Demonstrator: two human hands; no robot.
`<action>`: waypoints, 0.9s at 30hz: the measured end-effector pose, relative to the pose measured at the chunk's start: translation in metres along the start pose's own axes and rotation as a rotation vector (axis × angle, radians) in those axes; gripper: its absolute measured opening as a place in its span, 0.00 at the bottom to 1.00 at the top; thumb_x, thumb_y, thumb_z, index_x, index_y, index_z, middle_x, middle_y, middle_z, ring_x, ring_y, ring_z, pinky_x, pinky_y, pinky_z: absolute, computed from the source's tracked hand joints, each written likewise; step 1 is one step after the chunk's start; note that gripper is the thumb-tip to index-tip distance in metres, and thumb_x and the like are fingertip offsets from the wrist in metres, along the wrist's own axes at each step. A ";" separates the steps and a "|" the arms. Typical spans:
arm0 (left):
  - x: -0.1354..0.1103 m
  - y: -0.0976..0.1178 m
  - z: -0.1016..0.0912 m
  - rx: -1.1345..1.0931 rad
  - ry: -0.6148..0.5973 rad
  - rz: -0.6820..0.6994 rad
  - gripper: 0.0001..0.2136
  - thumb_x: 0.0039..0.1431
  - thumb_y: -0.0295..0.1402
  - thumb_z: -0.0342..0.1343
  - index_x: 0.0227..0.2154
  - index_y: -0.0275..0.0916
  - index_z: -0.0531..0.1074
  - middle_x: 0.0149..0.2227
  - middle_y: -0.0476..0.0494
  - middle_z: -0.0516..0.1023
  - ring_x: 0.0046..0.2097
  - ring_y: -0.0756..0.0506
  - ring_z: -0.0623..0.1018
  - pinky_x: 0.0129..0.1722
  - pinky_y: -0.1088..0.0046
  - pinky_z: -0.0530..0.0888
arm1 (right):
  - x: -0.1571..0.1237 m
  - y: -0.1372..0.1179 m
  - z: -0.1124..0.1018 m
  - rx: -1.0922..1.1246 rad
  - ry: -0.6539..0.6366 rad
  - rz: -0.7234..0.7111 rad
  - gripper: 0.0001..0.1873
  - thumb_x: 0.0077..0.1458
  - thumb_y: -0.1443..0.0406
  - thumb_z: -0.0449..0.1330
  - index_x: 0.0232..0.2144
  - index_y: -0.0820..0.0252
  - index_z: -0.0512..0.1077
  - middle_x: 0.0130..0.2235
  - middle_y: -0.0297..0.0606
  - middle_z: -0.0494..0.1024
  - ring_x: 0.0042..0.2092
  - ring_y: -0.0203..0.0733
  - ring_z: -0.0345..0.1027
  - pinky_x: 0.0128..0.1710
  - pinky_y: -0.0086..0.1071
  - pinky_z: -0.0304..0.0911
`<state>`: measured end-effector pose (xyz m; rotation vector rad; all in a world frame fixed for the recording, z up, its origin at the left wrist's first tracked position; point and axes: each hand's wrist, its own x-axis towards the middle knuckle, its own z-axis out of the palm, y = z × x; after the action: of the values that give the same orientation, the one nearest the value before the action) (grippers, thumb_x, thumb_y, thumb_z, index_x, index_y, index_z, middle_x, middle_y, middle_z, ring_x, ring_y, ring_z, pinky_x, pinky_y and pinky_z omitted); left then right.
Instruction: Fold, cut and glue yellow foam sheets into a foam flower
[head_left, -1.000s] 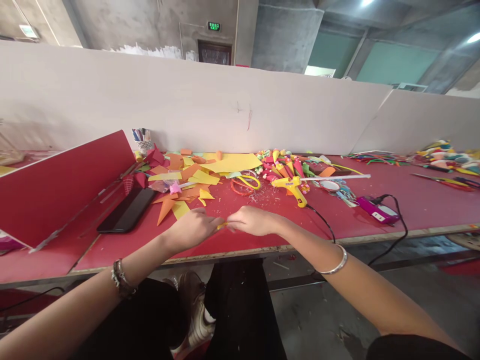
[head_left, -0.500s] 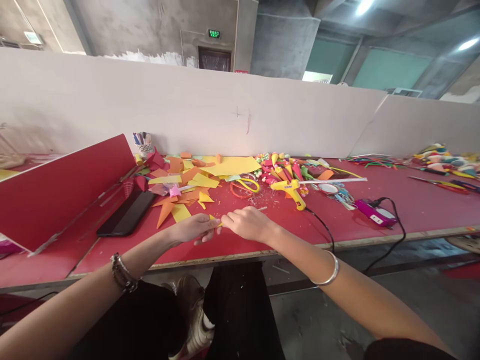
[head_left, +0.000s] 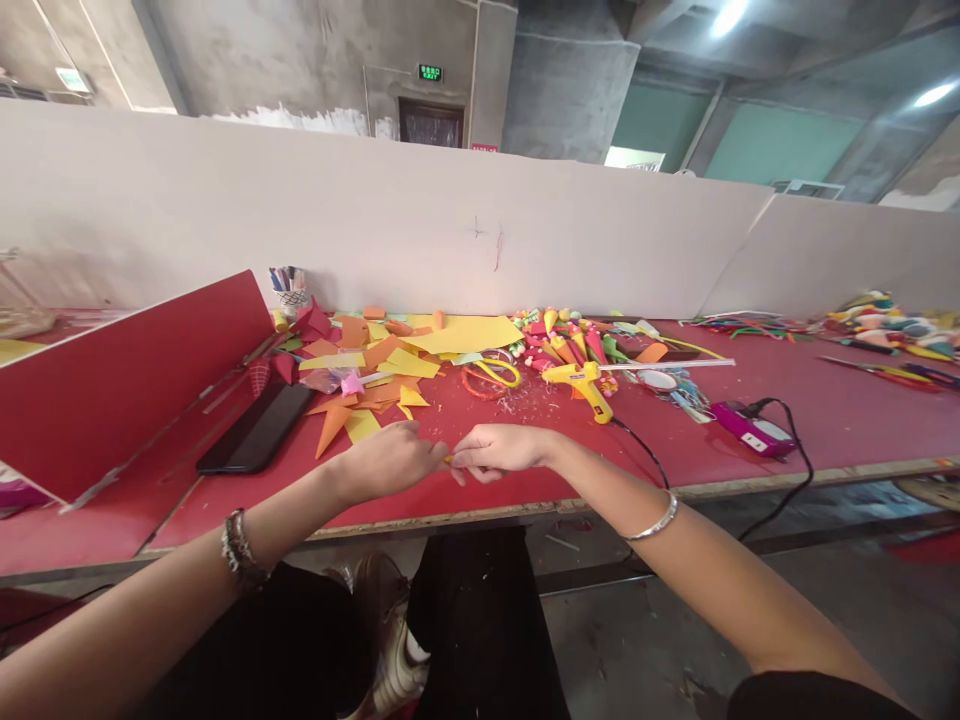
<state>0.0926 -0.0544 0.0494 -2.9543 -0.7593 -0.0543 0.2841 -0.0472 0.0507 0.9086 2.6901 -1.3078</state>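
My left hand (head_left: 394,458) and my right hand (head_left: 501,450) meet over the front of the red table, fingertips almost touching. Between them shows a small yellow piece (head_left: 449,459), mostly covered by the fingers, so its shape cannot be made out. Both hands are closed in a pinch on it. Just beyond lie yellow and orange felt-like scraps (head_left: 363,425), a folded yellow scrap (head_left: 412,397) among them. A yellow glue gun (head_left: 592,390) with a long clear stick lies past my right hand. Yellow-handled scissors (head_left: 499,373) rest behind the hands.
A black phone (head_left: 256,430) lies left, beside a standing red board (head_left: 142,385). At the back are a pen cup (head_left: 289,292) and a heap of small coloured cones (head_left: 574,345). A purple power strip (head_left: 752,430) with a black cord sits right, near the table edge (head_left: 697,490).
My left hand has rolled over, its back now facing up. My right hand has turned and dropped slightly, its fingers now reaching left. The yellow piece stays between them.
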 end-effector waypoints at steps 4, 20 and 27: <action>-0.002 -0.012 0.004 -0.563 -0.070 -0.249 0.18 0.60 0.41 0.35 0.21 0.37 0.60 0.14 0.53 0.60 0.16 0.53 0.62 0.19 0.76 0.60 | 0.004 -0.002 0.012 -0.642 0.442 0.015 0.14 0.59 0.66 0.42 0.33 0.63 0.66 0.26 0.36 0.69 0.27 0.32 0.61 0.23 0.26 0.47; -0.007 -0.005 0.000 -0.547 -0.123 -0.181 0.20 0.60 0.41 0.36 0.17 0.36 0.60 0.13 0.53 0.60 0.15 0.55 0.62 0.18 0.79 0.61 | -0.002 -0.014 0.012 -0.868 0.364 0.054 0.15 0.59 0.60 0.44 0.29 0.61 0.67 0.23 0.36 0.72 0.23 0.34 0.63 0.21 0.27 0.41; 0.001 -0.011 0.012 0.237 0.008 0.010 0.14 0.57 0.22 0.36 0.24 0.33 0.65 0.17 0.44 0.67 0.17 0.49 0.65 0.20 0.71 0.59 | 0.006 -0.003 0.004 -0.322 0.303 0.016 0.17 0.57 0.63 0.45 0.20 0.63 0.64 0.17 0.29 0.62 0.20 0.29 0.54 0.22 0.25 0.47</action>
<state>0.0880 -0.0432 0.0380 -2.7315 -0.6970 0.0239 0.2766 -0.0486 0.0487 1.1596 2.9817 -0.7479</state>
